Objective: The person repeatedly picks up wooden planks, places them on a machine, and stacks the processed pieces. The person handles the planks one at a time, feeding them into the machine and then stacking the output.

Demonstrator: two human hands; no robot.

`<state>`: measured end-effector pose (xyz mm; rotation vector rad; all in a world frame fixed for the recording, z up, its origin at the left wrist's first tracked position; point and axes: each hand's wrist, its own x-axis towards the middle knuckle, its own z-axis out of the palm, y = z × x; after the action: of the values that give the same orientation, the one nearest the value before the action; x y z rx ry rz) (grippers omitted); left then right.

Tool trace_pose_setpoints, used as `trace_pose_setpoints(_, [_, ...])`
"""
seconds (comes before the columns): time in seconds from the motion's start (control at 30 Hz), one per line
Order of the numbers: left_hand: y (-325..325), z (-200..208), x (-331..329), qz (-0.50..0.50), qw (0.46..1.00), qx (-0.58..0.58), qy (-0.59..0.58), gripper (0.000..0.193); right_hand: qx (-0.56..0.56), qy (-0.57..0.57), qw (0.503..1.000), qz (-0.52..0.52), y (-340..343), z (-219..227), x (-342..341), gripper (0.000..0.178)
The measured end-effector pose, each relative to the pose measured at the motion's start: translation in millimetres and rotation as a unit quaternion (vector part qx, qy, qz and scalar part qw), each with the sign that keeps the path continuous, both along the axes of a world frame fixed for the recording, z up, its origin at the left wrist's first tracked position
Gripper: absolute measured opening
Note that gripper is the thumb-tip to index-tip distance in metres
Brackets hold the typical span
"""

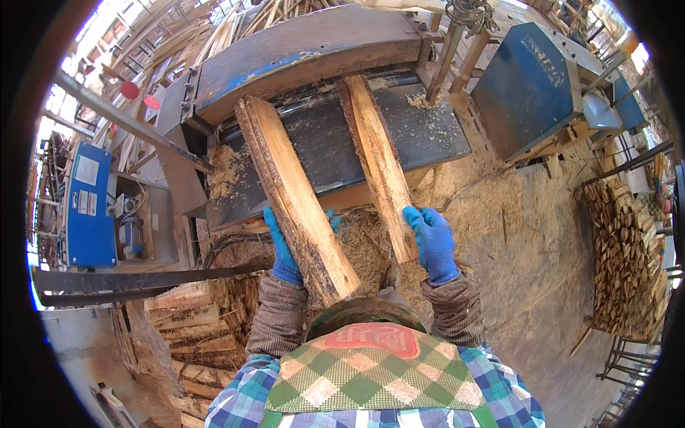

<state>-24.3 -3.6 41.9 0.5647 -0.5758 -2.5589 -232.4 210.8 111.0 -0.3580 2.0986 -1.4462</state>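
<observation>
My left hand, in a blue glove, is wrapped round a thick wooden slab with rough bark along its left edge. Thumb and fingertips show on opposite sides of the wood. The slab's far end rests on the dark metal bed of a machine. A narrower bark-edged slab lies to the right, its far end at the machine's opening. Near its close end my right hand, also blue-gloved, grips its right side; the underside fingers are hidden. Both slabs reach back over the bed's front edge toward my body.
The machine's brown metal housing spans the far side. A blue metal cabinet stands at right, a blue control panel at left. Stacked wood lies near my left side, a wood pile at far right. Sawdust covers the floor.
</observation>
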Motion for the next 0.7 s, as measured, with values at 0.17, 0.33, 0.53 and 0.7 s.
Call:
trace_pose_setpoints(0.17, [3.2,5.0,-9.6,0.005,0.998,0.057,-0.027,0.11,-0.026,0.217,0.974,-0.06,-8.6,-47.5,-6.0,0.05])
trace_pose_setpoints(0.33, [5.9,2.8,1.2,0.01,0.996,0.049,-0.068,0.12,-0.005,0.358,0.934,-0.018,-67.0,-30.5,-37.5,0.042])
trace_pose_setpoints(0.53, [8.8,1.6,2.9,0.062,0.987,0.122,-0.084,0.112,0.01,0.369,0.928,-0.048,-148.5,-30.6,-88.8,0.041])
trace_pose_setpoints(0.7, [9.4,14.2,3.0,0.04,0.99,0.124,-0.044,0.123,-0.023,0.297,0.945,-0.137,-186.2,-30.2,-103.2,0.046])
